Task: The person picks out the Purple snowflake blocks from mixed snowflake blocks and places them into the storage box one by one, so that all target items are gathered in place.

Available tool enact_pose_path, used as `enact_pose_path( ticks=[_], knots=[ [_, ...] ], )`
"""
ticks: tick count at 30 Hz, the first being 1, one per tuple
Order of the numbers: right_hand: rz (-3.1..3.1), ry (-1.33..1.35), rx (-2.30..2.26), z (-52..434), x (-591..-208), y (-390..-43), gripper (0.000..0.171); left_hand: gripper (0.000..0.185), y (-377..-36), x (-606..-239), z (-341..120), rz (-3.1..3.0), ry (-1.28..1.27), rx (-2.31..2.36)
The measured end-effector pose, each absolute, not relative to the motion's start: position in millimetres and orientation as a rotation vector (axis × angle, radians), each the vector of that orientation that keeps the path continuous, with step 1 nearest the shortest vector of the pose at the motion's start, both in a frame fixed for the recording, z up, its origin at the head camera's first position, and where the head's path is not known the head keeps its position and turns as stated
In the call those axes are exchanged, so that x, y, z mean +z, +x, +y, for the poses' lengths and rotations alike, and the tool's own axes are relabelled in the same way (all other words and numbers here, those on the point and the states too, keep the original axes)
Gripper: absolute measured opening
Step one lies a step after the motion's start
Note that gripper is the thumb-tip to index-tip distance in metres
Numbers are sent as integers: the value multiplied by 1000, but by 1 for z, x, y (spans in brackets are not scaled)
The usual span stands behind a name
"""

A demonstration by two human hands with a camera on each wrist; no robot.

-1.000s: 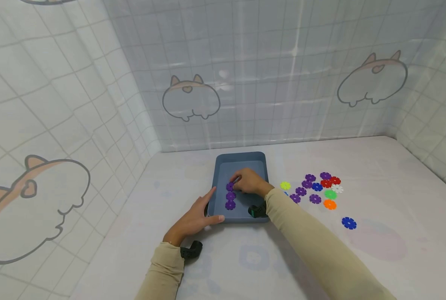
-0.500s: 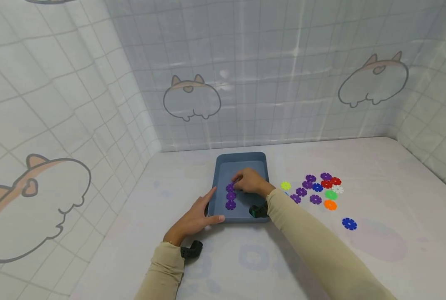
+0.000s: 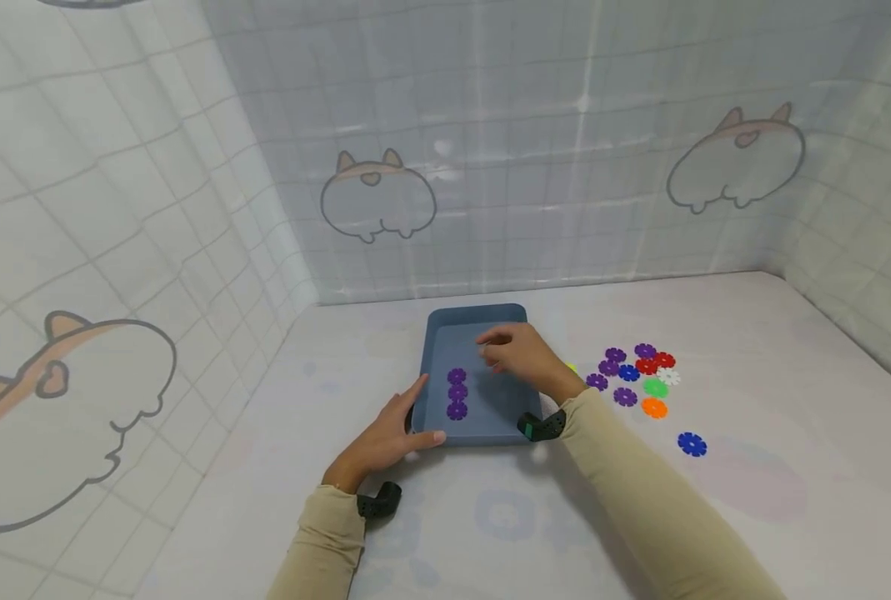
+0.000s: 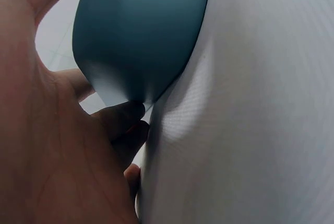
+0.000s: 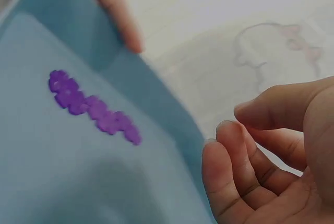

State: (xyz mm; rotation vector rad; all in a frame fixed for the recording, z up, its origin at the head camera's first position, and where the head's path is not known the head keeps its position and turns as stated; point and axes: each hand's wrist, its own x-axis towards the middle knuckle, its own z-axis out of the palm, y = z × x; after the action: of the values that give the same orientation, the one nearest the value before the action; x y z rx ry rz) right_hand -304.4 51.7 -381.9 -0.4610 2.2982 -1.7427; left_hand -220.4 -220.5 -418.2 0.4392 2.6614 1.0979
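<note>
Purple snowflake discs point(image 3: 457, 392), three of them, lie in a short chain on the floor of the blue-grey tray point(image 3: 490, 315), its long axis running away from the person, in the tray's left half. In the head view the right hand point(image 3: 522, 357) hovers above the tray, up and to the right of the chain, fingers loosely curled and holding nothing. It is the nearer hand to the loose discs point(image 3: 635, 377) scattered on the pale tablecloth point(image 3: 753, 350) to its right; a blue disc point(image 3: 691, 443) lies apart, nearer the person. The left hand point(image 3: 388, 437) holds the tray's near left corner, thumb over the rim. The right wrist hides part of the loose pile.

From the left wrist, only the tray's rounded corner point(image 4: 138, 31) shows, with fingers point(image 4: 122, 125) tucked against it; the discs are out of view.

From the right wrist, the empty, slack fingers point(image 5: 232, 174) hang beyond the tray's wall point(image 5: 156, 104), the purple chain point(image 5: 94, 107) off to their left.
</note>
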Motion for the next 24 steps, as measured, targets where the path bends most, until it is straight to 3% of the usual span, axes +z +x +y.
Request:
enact_pose_path(
  ticks=[7, 24],
  knots=[
    [2315, -352, -1800, 94, -374, -282, 33, 100, -221, -420, -221, 2674, 433, 1090],
    [2483, -167, -1635, 168, -402, -255, 37, 101, -223, -420, -223, 2664, 447, 1070]
  ],
)
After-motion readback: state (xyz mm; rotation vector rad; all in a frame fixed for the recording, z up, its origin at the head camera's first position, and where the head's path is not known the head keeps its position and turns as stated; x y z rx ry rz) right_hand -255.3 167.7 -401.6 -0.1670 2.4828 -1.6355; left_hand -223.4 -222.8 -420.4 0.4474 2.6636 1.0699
